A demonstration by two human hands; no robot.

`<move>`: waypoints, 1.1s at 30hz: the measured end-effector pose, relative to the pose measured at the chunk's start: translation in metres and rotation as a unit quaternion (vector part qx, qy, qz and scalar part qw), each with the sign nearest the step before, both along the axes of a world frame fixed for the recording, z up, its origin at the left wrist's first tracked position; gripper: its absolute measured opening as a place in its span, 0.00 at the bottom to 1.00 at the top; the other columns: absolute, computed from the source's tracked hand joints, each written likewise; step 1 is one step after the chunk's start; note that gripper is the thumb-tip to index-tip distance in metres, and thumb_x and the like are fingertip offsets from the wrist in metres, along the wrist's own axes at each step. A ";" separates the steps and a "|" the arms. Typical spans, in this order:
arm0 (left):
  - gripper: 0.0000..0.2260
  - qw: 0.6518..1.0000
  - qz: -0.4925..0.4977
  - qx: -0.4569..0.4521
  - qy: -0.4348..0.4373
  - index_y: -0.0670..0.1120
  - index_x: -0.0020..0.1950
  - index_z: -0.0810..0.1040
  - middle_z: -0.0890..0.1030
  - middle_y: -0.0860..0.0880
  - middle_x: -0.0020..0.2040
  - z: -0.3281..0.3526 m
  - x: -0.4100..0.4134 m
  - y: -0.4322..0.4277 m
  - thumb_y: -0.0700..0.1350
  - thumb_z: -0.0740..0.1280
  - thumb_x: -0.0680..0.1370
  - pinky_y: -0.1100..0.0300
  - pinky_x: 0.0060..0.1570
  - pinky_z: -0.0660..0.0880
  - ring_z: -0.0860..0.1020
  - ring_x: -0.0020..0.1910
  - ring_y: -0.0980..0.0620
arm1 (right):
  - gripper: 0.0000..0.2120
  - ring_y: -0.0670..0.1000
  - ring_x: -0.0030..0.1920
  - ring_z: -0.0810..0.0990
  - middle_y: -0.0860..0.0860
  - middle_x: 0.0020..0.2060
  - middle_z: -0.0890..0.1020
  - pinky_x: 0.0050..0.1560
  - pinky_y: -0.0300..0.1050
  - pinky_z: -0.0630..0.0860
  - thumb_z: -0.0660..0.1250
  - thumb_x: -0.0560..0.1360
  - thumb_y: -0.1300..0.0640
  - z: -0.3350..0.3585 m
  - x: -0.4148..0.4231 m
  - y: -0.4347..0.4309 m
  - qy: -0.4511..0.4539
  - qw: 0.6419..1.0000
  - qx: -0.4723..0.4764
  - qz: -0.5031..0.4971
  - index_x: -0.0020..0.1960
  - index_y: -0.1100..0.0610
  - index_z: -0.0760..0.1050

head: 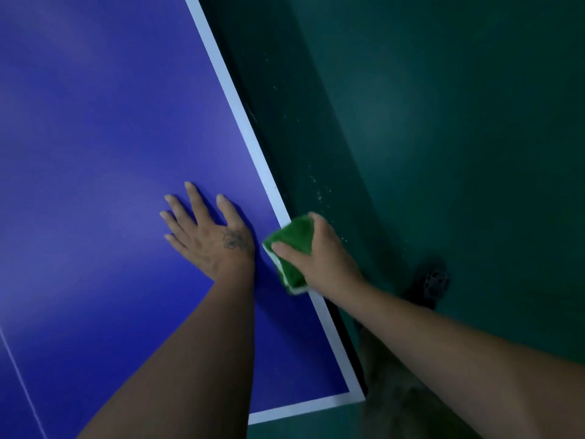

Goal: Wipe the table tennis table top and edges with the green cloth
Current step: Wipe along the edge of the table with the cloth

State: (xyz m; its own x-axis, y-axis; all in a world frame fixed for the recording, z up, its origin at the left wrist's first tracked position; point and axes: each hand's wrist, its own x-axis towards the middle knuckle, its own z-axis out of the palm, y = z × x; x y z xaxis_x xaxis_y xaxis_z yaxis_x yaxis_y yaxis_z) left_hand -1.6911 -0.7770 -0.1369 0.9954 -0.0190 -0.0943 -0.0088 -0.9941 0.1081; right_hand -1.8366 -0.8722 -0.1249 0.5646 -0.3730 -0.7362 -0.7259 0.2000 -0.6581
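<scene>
The blue table tennis table point(95, 122) fills the picture from about 6 o'clock round to 12 o'clock. A white line point(240, 103) runs along its long edge, from 12 o'clock down to a corner point(357, 397) at about 5 o'clock. A very thin white line point(19, 369) crosses the blue top near 8 o'clock.

The left hand point(212, 242) lies flat on the blue top, close to the middle of the picture. Its fingers are straight and spread wide, and they point toward 11 o'clock. It holds nothing. There is a small dark mark on the back of this hand.

The green cloth point(289, 248) is at 3 o'clock from the left hand, just beside it but not touching it. It is folded into a thick pad with a white side showing along its lower rim. It sits right on the white line at the edge of the table.

The right hand point(319, 258) holds the cloth. The thumb presses on the cloth from the 9 o'clock side, and one finger curls over the top at 12 o'clock. The other fingers go over the side of the table, and I cannot tell how they lie.

The dark green floor point(459, 122) fills the picture from 12 o'clock to 5 o'clock. Small white specks point(319, 191) lie on it at 12 o'clock from the cloth. A dark, blurry shoe point(433, 282) is on the floor at 3 o'clock from the right hand.
</scene>
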 end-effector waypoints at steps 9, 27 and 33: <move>0.29 1.000 -0.006 -0.004 -0.028 0.58 0.88 0.58 0.54 0.51 0.89 -0.004 -0.001 0.002 0.64 0.51 0.86 0.42 0.86 0.47 0.50 0.88 0.47 | 0.47 0.54 0.72 0.73 0.49 0.74 0.71 0.70 0.55 0.75 0.74 0.75 0.32 0.014 -0.045 0.044 0.062 0.997 0.011 -0.053 0.84 0.50 0.59; 0.29 0.999 -0.011 -0.013 -0.038 0.58 0.88 0.59 0.54 0.51 0.89 -0.005 0.001 0.002 0.63 0.54 0.86 0.42 0.86 0.47 0.50 0.88 0.47 | 0.43 0.58 0.72 0.76 0.54 0.73 0.74 0.73 0.59 0.74 0.77 0.75 0.35 -0.007 0.125 -0.056 -0.026 0.997 -0.023 -0.071 0.79 0.54 0.64; 0.28 0.998 -0.020 -0.031 -0.059 0.56 0.87 0.62 0.56 0.50 0.89 -0.007 -0.001 0.004 0.62 0.56 0.87 0.40 0.85 0.49 0.51 0.88 0.46 | 0.49 0.50 0.72 0.76 0.45 0.73 0.76 0.76 0.58 0.72 0.74 0.65 0.28 0.003 0.032 0.010 -0.035 0.980 0.020 -0.195 0.80 0.46 0.67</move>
